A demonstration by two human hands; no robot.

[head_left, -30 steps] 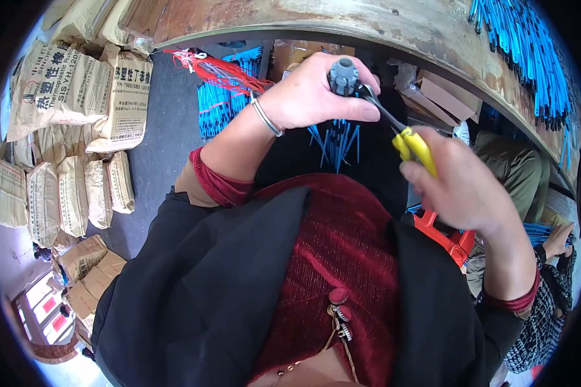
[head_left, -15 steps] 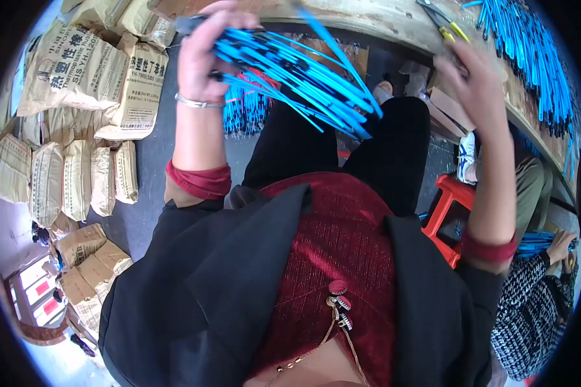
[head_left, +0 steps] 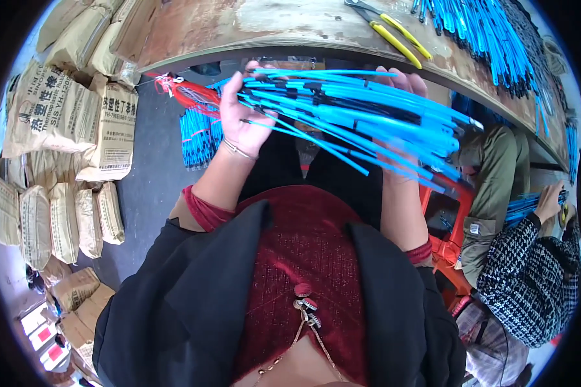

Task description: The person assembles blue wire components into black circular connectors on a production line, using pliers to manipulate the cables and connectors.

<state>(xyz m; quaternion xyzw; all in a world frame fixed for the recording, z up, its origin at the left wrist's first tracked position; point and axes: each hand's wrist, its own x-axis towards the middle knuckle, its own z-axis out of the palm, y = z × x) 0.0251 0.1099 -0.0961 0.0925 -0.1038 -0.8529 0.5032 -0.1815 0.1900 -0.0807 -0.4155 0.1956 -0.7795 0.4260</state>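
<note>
A loose bundle of thin blue tubes with black ends and black bands lies across both hands, above my lap and just off the workbench's near edge. My left hand is closed round its left end, thumb up, near the black tips. Farther right, my right hand cups the bundle from below; its fingertips curl over the far side, and the tubes cover its palm. The right ends fan out, and a few strands stick out toward me. Pliers with yellow handles lie on the bench, touched by neither hand.
More blue tubes are heaped on the wooden workbench at right. Banded blue bundles stand on the floor beside red strands. Paper sacks are stacked at left. A red stool and a co-worker are at right.
The pliers have left my right hand and lie on the bench. My right hand has come down under the bundle, which has swung more level and to the right. The view has shifted.
</note>
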